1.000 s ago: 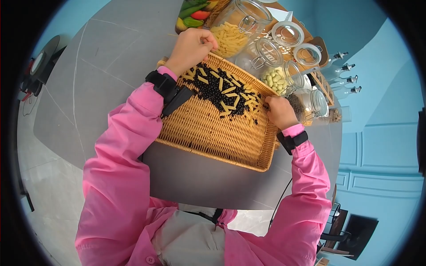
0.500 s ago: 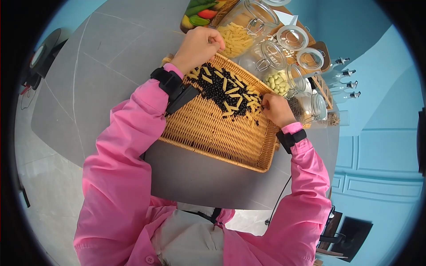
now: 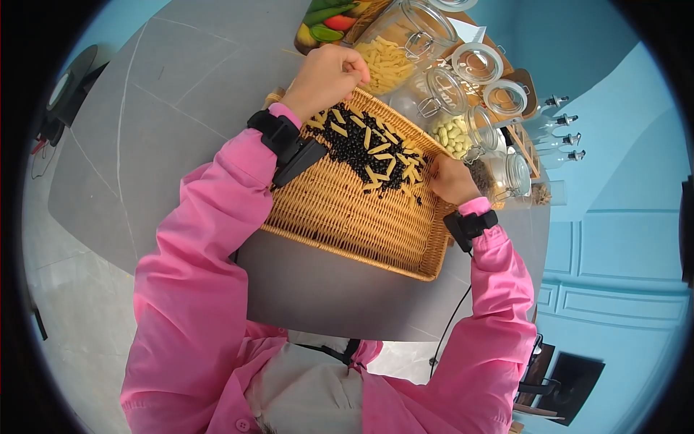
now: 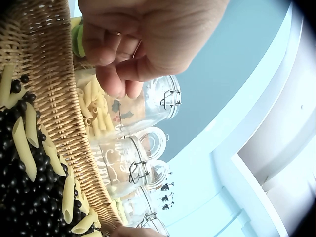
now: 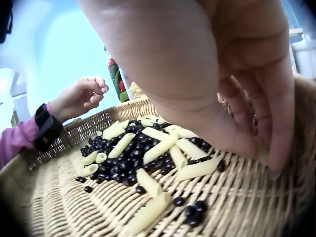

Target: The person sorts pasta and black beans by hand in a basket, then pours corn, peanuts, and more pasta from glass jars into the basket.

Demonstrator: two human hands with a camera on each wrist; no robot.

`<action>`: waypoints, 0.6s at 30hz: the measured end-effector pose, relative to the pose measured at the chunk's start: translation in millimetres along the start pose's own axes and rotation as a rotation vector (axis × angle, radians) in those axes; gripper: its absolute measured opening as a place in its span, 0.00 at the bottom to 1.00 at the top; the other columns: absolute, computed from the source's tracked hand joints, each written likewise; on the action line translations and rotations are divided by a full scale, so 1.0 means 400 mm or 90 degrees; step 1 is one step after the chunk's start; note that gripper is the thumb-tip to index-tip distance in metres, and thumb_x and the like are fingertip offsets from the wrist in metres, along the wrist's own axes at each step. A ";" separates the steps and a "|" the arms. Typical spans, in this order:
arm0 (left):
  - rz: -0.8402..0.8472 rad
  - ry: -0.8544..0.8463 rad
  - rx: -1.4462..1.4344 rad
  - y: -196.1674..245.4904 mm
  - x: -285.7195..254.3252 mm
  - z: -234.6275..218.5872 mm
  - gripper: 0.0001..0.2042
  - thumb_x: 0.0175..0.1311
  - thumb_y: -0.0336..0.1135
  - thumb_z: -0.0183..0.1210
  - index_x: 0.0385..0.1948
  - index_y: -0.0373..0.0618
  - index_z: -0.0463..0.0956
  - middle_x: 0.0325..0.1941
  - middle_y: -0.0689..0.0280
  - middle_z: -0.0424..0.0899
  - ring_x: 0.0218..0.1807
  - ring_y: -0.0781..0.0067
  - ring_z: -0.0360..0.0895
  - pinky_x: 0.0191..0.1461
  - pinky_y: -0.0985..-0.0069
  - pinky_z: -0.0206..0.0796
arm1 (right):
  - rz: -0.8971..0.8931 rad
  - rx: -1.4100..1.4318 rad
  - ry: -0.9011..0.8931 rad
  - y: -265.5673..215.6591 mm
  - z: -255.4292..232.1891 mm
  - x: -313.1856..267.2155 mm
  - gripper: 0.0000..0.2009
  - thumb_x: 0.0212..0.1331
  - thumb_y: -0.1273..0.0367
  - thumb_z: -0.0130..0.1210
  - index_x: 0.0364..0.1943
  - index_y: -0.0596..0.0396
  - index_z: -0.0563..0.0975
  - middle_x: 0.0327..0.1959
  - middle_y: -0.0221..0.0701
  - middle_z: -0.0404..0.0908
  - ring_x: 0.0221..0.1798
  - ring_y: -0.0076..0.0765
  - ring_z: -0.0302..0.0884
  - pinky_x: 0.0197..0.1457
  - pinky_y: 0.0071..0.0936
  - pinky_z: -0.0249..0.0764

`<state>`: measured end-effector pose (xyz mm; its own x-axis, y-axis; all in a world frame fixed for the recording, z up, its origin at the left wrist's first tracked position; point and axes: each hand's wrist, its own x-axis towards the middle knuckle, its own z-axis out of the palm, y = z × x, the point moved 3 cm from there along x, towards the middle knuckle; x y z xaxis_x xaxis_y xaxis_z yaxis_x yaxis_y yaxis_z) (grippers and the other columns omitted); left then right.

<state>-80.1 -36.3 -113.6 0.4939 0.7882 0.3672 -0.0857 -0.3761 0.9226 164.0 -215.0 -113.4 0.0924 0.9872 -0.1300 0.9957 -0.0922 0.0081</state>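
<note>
A rectangular wicker basket [image 3: 340, 217] lies in front of me, with black beans [image 3: 347, 148] and pale penne [image 3: 379, 148] spread along its far side. My left hand [image 3: 329, 78] hovers over the far left rim, beside a glass jar of penne [image 3: 387, 64]. Its fingers are loosely curled, and nothing shows in them in the left wrist view. Inside the basket's right end is my right hand [image 3: 454, 181]. In the right wrist view its thumb and fingertips [image 5: 276, 165] meet low over the wicker, pinching a small pale piece of penne, mostly hidden.
Clip-top glass jars stand behind the basket, one holding pale green beans [image 3: 452, 136]. Glass bottles with pourers [image 3: 567, 137] stand farther right. A container with a vegetable picture [image 3: 322, 25] is at the back. The grey table [image 3: 195, 94] extends left.
My left hand has shifted slightly right toward the penne jar, still loosely curled. The right hand has stayed at the basket's right end with only small movement. The head view has turned a little.
</note>
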 end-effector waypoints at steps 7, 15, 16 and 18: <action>-0.005 -0.021 0.036 -0.004 0.000 0.001 0.06 0.57 0.24 0.49 0.25 0.37 0.76 0.24 0.67 0.80 0.19 0.83 0.73 0.24 0.84 0.64 | 0.182 0.430 -0.176 -0.028 -0.062 -0.039 0.02 0.48 0.80 0.53 0.27 0.65 0.74 0.26 0.39 0.79 0.28 0.32 0.81 0.30 0.24 0.77; -0.011 -0.025 -0.008 -0.002 -0.005 0.004 0.07 0.52 0.24 0.51 0.25 0.35 0.79 0.21 0.64 0.80 0.17 0.79 0.75 0.24 0.81 0.66 | 0.059 0.492 -0.417 -0.072 -0.015 -0.035 0.05 0.49 0.79 0.59 0.31 0.60 0.78 0.29 0.33 0.82 0.34 0.25 0.81 0.42 0.21 0.78; -0.013 -0.030 -0.022 -0.001 -0.002 0.003 0.07 0.53 0.24 0.51 0.25 0.35 0.79 0.21 0.64 0.80 0.18 0.79 0.76 0.24 0.81 0.67 | 0.072 0.578 -0.411 -0.065 -0.014 -0.028 0.05 0.50 0.79 0.58 0.33 0.61 0.78 0.31 0.33 0.82 0.35 0.27 0.81 0.44 0.22 0.79; -0.012 -0.036 -0.008 0.004 0.000 0.003 0.07 0.54 0.25 0.51 0.25 0.36 0.79 0.22 0.64 0.81 0.18 0.79 0.76 0.24 0.82 0.67 | 0.082 0.667 -0.393 -0.058 -0.018 -0.023 0.06 0.52 0.79 0.58 0.35 0.61 0.77 0.32 0.34 0.81 0.36 0.29 0.81 0.45 0.24 0.80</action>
<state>-79.1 -37.4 -112.4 0.5440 0.7659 0.3428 -0.0868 -0.3550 0.9308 140.2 -220.9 -105.2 -0.1109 0.7616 -0.6385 0.4676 -0.5270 -0.7097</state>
